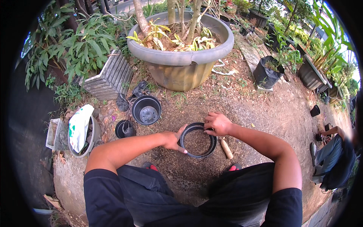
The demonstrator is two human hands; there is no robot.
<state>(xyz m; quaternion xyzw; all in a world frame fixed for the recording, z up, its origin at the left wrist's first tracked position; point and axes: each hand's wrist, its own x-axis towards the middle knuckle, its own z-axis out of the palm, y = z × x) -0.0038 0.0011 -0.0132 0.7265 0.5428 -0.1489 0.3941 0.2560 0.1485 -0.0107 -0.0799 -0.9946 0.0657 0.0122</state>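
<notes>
A round black frame (188,152), shaped like a sieve, is low over the soil between my feet. Brown soil shows inside its rim; whether there is a mesh or a solid bottom cannot be made out. My left hand (175,140) grips its left side, thumb along the near rim and fingers round the outside. At the upper right edge my right hand (218,123) is closed with bent fingers on the rim. Just right of the frame lies a short tan stick-like piece (227,149), thick and rounded, touched by neither hand.
A large grey planter (180,72) with trunks stands ahead. Left are an empty black pot (146,109), a smaller black pot (125,129), and a tub (94,136) with a white bag (80,126). A black grow bag (267,72) stands right; another person (332,155) crouches far right.
</notes>
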